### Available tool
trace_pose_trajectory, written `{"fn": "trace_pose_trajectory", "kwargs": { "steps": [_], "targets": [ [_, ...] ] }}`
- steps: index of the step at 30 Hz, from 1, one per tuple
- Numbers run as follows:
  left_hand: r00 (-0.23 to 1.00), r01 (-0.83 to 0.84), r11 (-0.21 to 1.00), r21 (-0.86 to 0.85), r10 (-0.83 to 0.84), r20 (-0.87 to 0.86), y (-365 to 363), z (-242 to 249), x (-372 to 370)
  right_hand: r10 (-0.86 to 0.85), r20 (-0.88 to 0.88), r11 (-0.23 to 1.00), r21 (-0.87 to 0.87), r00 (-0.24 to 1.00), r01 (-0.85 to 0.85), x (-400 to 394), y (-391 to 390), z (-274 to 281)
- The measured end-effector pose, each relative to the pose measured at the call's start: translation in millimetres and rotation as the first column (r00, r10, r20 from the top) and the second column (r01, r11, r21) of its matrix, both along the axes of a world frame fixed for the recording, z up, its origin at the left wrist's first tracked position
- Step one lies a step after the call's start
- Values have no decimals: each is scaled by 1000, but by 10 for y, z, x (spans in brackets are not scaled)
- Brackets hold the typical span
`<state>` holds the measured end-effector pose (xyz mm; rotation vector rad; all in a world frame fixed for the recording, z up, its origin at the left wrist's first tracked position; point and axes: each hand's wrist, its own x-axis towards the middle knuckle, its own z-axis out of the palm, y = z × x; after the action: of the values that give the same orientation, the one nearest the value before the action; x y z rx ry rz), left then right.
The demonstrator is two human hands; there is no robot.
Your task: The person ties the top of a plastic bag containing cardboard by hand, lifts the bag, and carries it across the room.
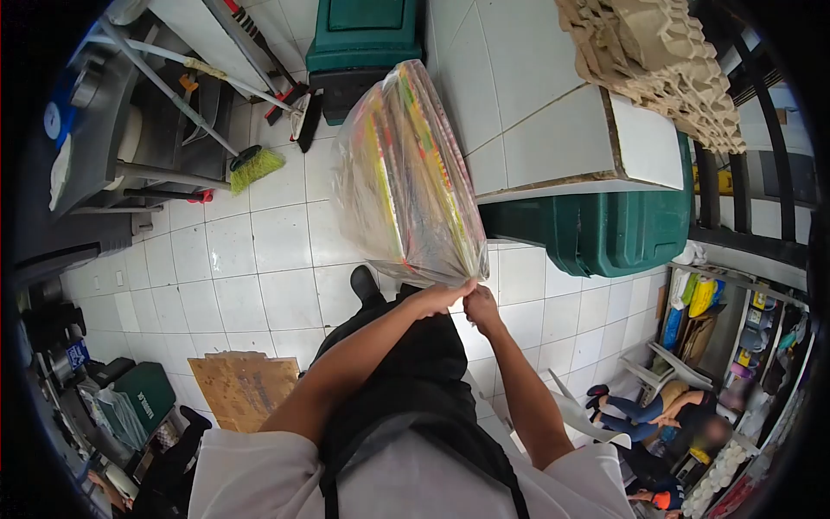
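A large clear plastic bag (415,182) hangs in front of me, with flat, brightly edged yellow, red and green items inside that I cannot identify. My left hand (439,299) is closed around the gathered near end of the bag. Right beside it, my right hand (481,307) is also closed on the bunched plastic, the two fists nearly touching. The bag leans upright between a tiled counter and the open floor, its far end close to a dark green bin (361,39).
Egg cartons (657,60) are stacked on the tiled counter (553,130), with a green container (605,229) below. Brooms, including a green-bristled broom (256,169), lean at the left. Cardboard (244,389) lies on the floor. A seated person (666,411) is at the lower right.
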<state>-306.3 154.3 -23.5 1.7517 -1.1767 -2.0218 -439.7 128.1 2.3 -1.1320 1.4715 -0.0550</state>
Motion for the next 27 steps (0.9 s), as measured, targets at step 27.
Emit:
{"fn": "trace_pose_trajectory", "kwargs": {
  "steps": [27],
  "targets": [
    [981,118,990,-78,-104,166,-392,-335,-330,-224,314,927,-224,923,301,-93,548,-206]
  ]
}}
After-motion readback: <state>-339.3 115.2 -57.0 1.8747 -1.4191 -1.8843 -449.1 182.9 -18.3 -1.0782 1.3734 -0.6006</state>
